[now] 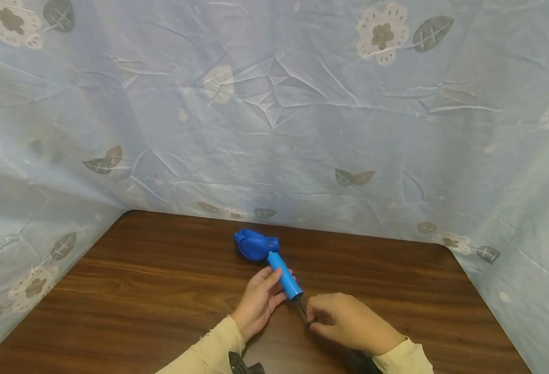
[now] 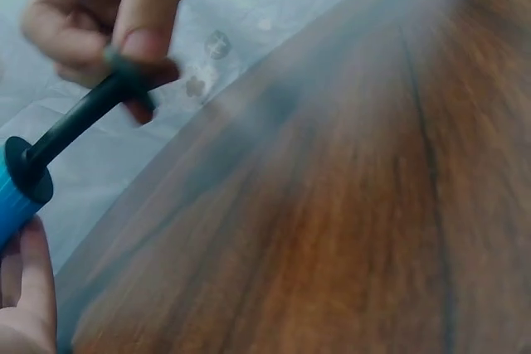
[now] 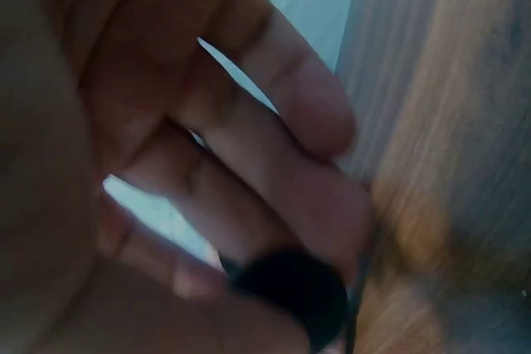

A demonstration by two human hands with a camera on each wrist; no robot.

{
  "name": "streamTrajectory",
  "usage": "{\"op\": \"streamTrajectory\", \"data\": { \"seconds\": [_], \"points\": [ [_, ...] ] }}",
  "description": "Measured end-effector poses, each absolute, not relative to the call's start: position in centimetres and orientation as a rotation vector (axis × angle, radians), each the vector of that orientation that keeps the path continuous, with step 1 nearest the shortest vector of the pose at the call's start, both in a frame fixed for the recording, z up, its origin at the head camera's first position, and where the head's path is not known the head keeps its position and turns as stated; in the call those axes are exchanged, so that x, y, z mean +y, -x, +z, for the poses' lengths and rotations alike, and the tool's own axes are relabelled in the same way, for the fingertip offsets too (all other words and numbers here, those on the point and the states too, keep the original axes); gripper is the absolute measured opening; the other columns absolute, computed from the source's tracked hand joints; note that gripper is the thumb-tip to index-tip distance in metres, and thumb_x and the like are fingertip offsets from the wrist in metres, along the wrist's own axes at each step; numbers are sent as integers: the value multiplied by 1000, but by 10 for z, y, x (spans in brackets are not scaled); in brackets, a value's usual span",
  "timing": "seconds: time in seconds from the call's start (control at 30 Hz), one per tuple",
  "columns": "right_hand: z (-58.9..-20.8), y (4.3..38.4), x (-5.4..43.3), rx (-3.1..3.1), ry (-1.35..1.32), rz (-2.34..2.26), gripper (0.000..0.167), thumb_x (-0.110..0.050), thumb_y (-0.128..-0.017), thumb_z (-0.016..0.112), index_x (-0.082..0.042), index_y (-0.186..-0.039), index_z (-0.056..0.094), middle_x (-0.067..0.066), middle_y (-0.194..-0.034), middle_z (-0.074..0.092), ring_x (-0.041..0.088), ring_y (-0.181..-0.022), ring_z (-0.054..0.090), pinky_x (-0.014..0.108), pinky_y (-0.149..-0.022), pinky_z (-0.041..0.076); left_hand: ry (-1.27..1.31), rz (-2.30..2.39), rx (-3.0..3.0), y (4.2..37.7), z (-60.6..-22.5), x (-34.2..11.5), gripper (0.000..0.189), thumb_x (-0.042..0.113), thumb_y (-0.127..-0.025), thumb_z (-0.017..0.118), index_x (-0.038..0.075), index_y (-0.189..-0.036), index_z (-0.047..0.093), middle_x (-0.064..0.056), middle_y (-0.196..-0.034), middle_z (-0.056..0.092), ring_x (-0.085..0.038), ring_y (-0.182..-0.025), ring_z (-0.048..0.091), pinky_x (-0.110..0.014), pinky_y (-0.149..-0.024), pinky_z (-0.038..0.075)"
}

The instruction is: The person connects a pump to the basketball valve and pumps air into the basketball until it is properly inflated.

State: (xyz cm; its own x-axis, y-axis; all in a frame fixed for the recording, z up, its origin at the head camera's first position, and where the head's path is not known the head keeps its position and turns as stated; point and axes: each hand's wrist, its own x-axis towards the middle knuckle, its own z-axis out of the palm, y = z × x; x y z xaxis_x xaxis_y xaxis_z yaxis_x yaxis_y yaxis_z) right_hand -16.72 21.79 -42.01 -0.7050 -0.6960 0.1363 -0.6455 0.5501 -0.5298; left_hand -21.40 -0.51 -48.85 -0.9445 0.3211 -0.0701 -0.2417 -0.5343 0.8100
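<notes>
A light blue hand pump [image 1: 284, 276] slants across the middle of the head view, its nozzle meeting a crumpled dark blue inflatable [image 1: 254, 245] on the table. My left hand [image 1: 256, 302] grips the pump's barrel, thumb on top and fingers beneath. Out of the barrel's near end comes a black plunger rod [image 2: 76, 123], partly drawn out. My right hand [image 1: 346, 319] pinches the handle at the rod's end between thumb and fingers. Close up in the right wrist view, the round black handle end [image 3: 290, 294] sits against the curled fingers.
A dark brown wooden table [image 1: 162, 280] lies under both hands. Pale blue curtain [image 1: 274, 145] with flower and leaf prints hangs along its back and sides. Dark wrist-worn gear [image 1: 245, 365] shows beside the left sleeve.
</notes>
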Motion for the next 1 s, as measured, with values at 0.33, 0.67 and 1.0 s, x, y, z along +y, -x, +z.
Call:
{"op": "streamTrajectory", "data": {
  "seconds": [0.33, 0.67, 1.0],
  "points": [
    [-411, 169, 225, 2424, 1258, -949, 27, -20, -87, 84, -25, -81, 59, -20, -78, 55, -6, -70, 50, 17, -60, 51, -75, 2541, 1207, 224, -485, -13, 65, 38, -110, 50, -8, -153, 31, -9, -128, 58, -19, -118, 61, -31, -98, 55],
    [-416, 170, 222, 2677, 1184, -1045, 20, -32, -89, 82, -31, -86, 63, -22, -80, 58, -4, -70, 52, 19, -60, 50, -122, 2428, 1282, 211, -488, -1, 70, 43, -109, 52, -10, -151, 34, -14, -133, 61, -17, -119, 64, -34, -101, 55],
    [-424, 167, 210, 2897, 1154, -947, 18, -19, -90, 82, -26, -95, 67, -20, -89, 63, -1, -80, 59, 22, -71, 54, -153, 2416, 1341, 214, -489, -4, 67, 41, -109, 52, -10, -150, 35, -15, -133, 61, -19, -120, 64, -33, -98, 57]
  ]
}}
